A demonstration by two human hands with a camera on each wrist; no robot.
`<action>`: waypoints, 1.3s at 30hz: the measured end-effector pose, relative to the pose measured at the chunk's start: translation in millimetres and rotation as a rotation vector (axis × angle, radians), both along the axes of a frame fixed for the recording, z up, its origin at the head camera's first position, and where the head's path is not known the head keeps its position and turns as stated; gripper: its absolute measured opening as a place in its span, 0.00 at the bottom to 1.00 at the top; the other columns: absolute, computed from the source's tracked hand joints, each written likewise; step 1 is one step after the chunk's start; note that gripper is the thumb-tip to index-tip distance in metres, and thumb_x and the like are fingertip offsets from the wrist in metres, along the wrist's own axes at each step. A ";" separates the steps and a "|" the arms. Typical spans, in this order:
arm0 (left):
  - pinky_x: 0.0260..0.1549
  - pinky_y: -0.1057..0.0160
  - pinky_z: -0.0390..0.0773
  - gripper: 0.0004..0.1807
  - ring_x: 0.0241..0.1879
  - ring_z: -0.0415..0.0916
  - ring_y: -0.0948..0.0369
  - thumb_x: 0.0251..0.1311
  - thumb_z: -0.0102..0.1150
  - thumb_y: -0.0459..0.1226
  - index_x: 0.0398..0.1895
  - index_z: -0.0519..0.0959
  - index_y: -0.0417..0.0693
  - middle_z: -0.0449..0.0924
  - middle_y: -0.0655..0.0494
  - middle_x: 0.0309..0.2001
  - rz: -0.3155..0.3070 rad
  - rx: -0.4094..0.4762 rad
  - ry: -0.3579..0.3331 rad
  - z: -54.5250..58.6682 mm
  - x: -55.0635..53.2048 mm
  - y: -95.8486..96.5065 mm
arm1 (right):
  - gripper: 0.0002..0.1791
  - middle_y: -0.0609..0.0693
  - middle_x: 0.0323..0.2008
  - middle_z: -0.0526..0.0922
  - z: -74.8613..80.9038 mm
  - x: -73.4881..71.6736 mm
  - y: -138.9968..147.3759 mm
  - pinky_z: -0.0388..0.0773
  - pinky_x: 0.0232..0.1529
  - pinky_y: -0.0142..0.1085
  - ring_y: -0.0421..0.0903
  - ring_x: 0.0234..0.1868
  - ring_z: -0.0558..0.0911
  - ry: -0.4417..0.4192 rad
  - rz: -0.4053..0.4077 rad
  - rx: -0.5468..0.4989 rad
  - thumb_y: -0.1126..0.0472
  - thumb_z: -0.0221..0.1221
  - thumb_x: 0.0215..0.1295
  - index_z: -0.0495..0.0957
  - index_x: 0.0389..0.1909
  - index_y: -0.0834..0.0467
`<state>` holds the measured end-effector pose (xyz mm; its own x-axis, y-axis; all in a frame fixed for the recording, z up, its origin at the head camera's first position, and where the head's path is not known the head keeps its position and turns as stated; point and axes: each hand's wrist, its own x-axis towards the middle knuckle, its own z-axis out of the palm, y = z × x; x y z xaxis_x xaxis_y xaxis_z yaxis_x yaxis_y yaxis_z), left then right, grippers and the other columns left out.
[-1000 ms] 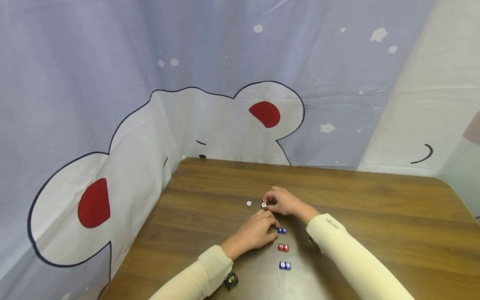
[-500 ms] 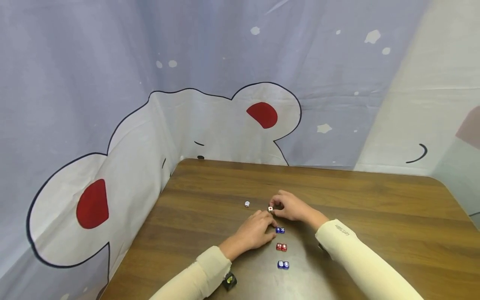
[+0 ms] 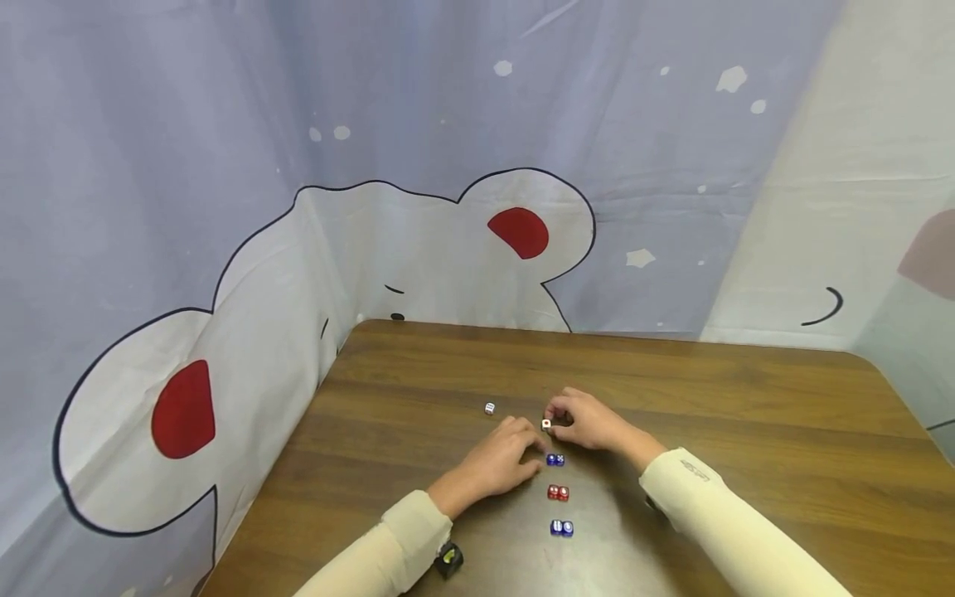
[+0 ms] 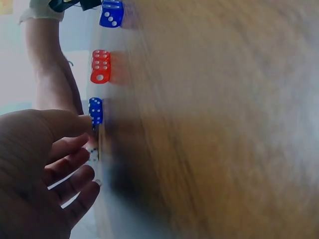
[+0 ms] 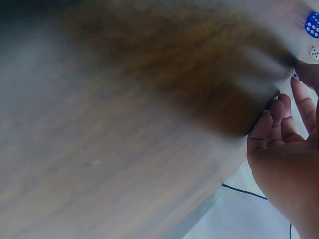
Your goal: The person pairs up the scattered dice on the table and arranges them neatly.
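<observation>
In the head view my right hand (image 3: 593, 421) pinches a white die (image 3: 547, 424) with a red dot on top, between thumb and forefinger. The right wrist view shows a corner of this white die (image 5: 295, 75) at the fingertips. My left hand (image 3: 496, 460) has its fingers loosely bent and holds nothing. Its fingertips are just left of a pair of blue dice (image 3: 555, 459), set side by side. A second white die (image 3: 489, 409) lies alone beyond the left hand.
Closer to me, a red pair of dice (image 3: 558, 492) and another blue pair (image 3: 562, 527) line up in a column with the first pair. All lie on a brown wooden table (image 3: 746, 431). A printed curtain (image 3: 418, 249) hangs behind its far edge.
The right hand has brought the pinched white die rightward and toward me, close behind the far blue pair. My left fingertips have drawn slightly back from that pair.
</observation>
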<state>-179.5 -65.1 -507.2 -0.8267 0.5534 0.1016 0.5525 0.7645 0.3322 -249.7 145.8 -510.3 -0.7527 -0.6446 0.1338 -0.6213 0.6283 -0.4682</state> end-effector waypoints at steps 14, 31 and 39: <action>0.55 0.60 0.73 0.13 0.52 0.70 0.60 0.64 0.66 0.42 0.51 0.83 0.51 0.78 0.58 0.50 0.067 0.044 0.039 9.1 -12.3 -23.6 | 0.06 0.45 0.33 0.75 0.0 12.2 9.9 0.74 0.38 0.34 0.41 0.35 0.74 0.001 0.002 -0.009 0.61 0.69 0.59 0.81 0.34 0.51; 0.55 0.51 0.71 0.15 0.54 0.68 0.56 0.65 0.66 0.40 0.54 0.82 0.50 0.76 0.55 0.55 0.163 0.087 0.000 7.3 -36.4 -53.2 | 0.07 0.43 0.33 0.75 -1.9 18.5 18.0 0.75 0.39 0.34 0.39 0.35 0.74 0.020 -0.008 -0.031 0.60 0.69 0.59 0.80 0.35 0.52; 0.56 0.49 0.70 0.18 0.57 0.67 0.54 0.65 0.66 0.40 0.56 0.82 0.49 0.75 0.54 0.57 0.185 0.104 -0.048 4.1 -48.6 -63.4 | 0.07 0.43 0.33 0.75 -1.5 21.6 21.5 0.75 0.39 0.34 0.40 0.35 0.75 0.018 -0.019 -0.028 0.61 0.69 0.59 0.81 0.34 0.51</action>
<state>-228.1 -128.5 -503.2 -0.9184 0.3804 0.1088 0.3879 0.8113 0.4374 -228.1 167.3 -511.8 -0.7622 -0.6259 0.1651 -0.6178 0.6273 -0.4742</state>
